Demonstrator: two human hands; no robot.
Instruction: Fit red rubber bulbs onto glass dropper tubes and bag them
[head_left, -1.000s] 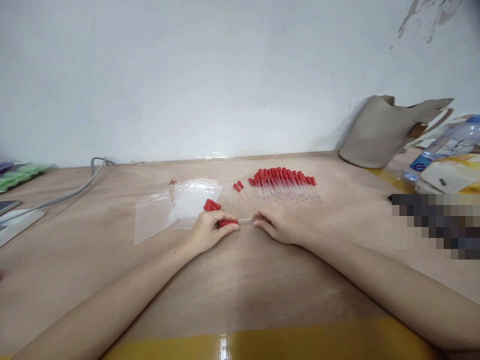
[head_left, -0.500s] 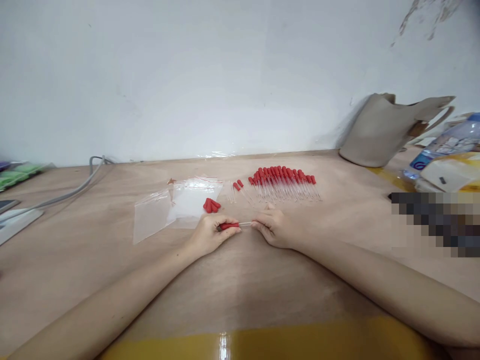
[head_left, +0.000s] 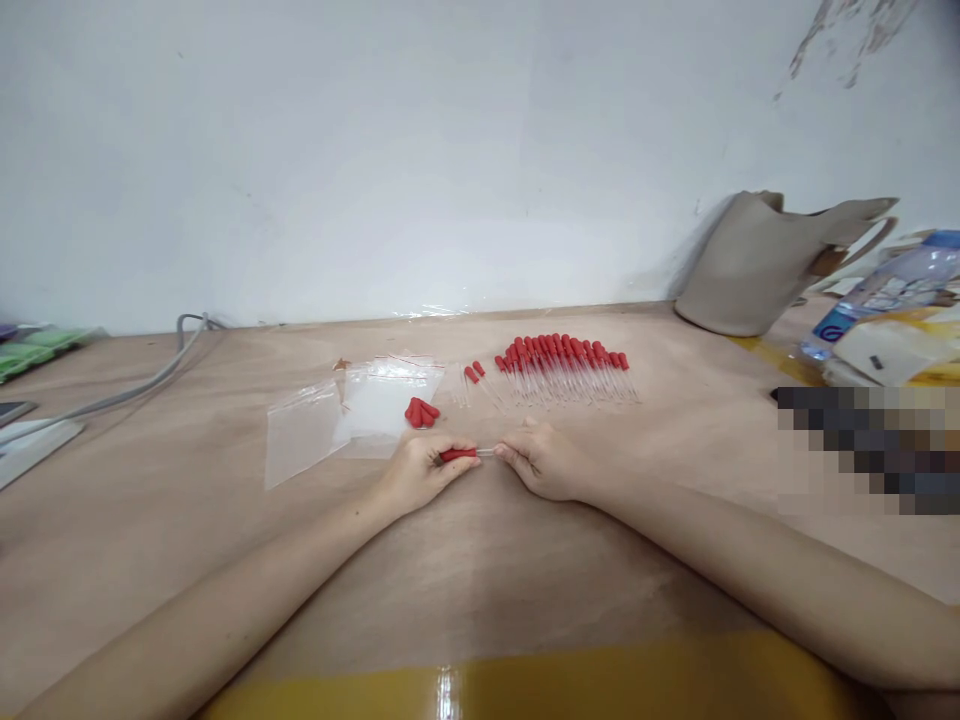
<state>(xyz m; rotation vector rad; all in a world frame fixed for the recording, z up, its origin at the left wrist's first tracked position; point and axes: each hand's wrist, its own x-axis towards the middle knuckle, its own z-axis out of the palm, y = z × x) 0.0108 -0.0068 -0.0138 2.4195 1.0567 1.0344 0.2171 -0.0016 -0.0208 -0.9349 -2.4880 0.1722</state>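
Note:
Between finger and thumb, my left hand [head_left: 424,472] pinches a red rubber dropper bulb [head_left: 457,455]. A thin clear glass tube [head_left: 485,452] runs from the bulb's open end to my right hand [head_left: 544,460], whose fingertips are closed on it. The tube's far part is hidden in that hand. Behind my left hand, several loose red bulbs [head_left: 421,412] lie in a small pile at the edge of a clear plastic bag [head_left: 386,400]. Beyond my right hand lies a row of assembled droppers [head_left: 562,365] with red bulbs and clear tubes. Two more droppers [head_left: 474,373] lie left of the row, beside some bare tubes [head_left: 460,388].
A second clear bag [head_left: 300,435] lies flat to the left. A grey cable [head_left: 150,390] crosses the table's left side. At the right stand a beige bag-like holder [head_left: 739,265] and a leaning plastic bottle [head_left: 892,290]. The wall [head_left: 450,150] closes off the back.
My right hand has come slightly closer to my left, so less of the glass tube shows between them. Both hands keep their grip. The view has shifted slightly.

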